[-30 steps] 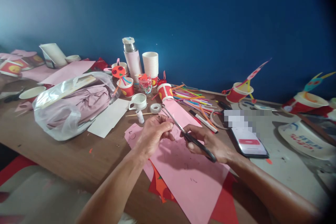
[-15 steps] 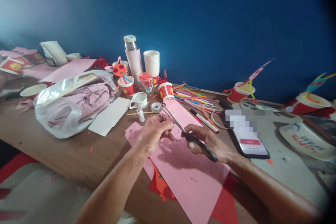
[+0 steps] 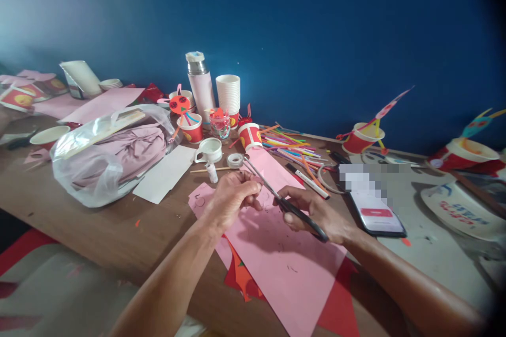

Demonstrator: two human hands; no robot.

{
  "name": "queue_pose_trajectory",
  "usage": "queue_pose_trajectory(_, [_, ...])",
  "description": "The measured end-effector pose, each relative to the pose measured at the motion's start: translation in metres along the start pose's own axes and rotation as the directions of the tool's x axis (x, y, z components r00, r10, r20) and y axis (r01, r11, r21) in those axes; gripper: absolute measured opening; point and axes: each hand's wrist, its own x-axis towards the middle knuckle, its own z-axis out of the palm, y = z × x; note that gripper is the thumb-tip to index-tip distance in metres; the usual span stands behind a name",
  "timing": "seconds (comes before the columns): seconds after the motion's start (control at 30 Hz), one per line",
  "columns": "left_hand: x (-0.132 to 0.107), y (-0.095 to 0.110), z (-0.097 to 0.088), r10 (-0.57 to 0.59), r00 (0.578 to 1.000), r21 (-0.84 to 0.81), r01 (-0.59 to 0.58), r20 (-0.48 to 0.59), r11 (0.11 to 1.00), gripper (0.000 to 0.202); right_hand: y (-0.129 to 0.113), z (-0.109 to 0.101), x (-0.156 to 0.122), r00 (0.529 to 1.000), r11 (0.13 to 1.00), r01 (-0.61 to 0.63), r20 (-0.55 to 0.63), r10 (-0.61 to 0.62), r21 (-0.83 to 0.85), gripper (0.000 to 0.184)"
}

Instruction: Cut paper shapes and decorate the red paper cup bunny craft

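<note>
Pinching a pink scrap (image 3: 259, 179) at its fingertips, the left hand (image 3: 229, 197) feeds it to the scissors (image 3: 272, 190), whose handles the right hand (image 3: 316, 216) grips closed, above the pink sheet (image 3: 284, 263) on the bench (image 3: 98, 226). Short snips, turning the scrap rather than the blades, would likely cut cleanest. The lettering on the paper plate (image 3: 462, 210) is too blurred to read.

Person's going bare-armed here: both forearms are showing uncovered to the frame's edge, left hand (image 3: 231, 197) and right hand (image 3: 316, 216) going bare too.
</note>
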Motion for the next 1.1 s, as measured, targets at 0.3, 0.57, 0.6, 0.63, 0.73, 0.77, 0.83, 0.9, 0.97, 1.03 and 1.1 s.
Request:
queue_pose_trajectory(0.3, [-0.0006,0.0023,0.0009,-0.006,1.0,0.013,0.006,0.004,1.0,0.008,-0.0015,-0.0007,-0.0011,0.999,0.999,-0.033,-0.007,0.033,0.004,0.034])
queue_pose_trajectory(0.57, [0.0001,0.0007,-0.0008,-0.005,1.0,0.022,0.005,0.014,1.0,0.009,-0.0024,-0.0011,-0.0008,0.999,0.999,-0.05,-0.009,0.05,0.001,0.037])
queue_pose_trajectory(0.6, [0.0001,0.0004,-0.001,-0.005,1.0,0.019,0.005,0.016,1.0,0.009,-0.0031,-0.0008,-0.0004,0.998,0.998,-0.055,-0.015,0.055,0.005,0.037])
queue_pose_trajectory(0.63, [0.0,0.0001,-0.0013,-0.005,1.0,0.018,0.004,0.019,1.0,0.01,-0.0037,-0.0004,0.0,0.998,0.998,-0.06,-0.02,0.06,0.012,0.037])
queue_pose_trajectory(0.73, [-0.0005,-0.0007,-0.0018,0.006,0.999,0.02,-0.006,0.037,1.0,0.011,-0.0044,0.0012,0.0009,0.997,0.997,-0.064,-0.038,0.066,0.047,0.038])
queue_pose_trajectory(0.77, [-0.0008,-0.0008,-0.0016,0.007,0.999,0.021,-0.008,0.041,1.0,0.012,-0.0042,0.0017,0.001,0.997,0.996,-0.061,-0.044,0.063,0.058,0.038])
queue_pose_trajectory(0.83, [-0.0014,-0.0008,-0.0007,0.01,0.999,0.027,-0.011,0.045,1.0,0.014,-0.0033,0.0023,0.0007,0.997,0.996,-0.05,-0.058,0.055,0.08,0.039])
queue_pose_trajectory(0.9, [-0.0021,-0.0007,0.0006,0.003,0.999,0.036,-0.005,0.047,0.999,0.017,-0.0023,0.0026,0.0002,0.996,0.995,-0.038,-0.071,0.045,0.097,0.039])
queue_pose_trajectory(0.97, [-0.0026,-0.0007,0.0017,0.0,0.999,0.044,-0.002,0.04,0.999,0.017,-0.0016,0.0025,-0.0002,0.997,0.993,-0.028,-0.075,0.036,0.111,0.039])
queue_pose_trajectory(1.03, [-0.0028,-0.001,0.0021,0.002,1.0,0.045,-0.003,0.025,0.999,0.017,-0.001,0.0022,-0.0002,0.997,0.992,-0.028,-0.072,0.037,0.12,0.038])
queue_pose_trajectory(1.1, [-0.0027,-0.0013,0.0018,0.008,1.0,0.046,-0.009,0.015,0.999,0.015,-0.0006,0.0018,-0.0001,0.997,0.992,-0.036,-0.066,0.045,0.124,0.039])
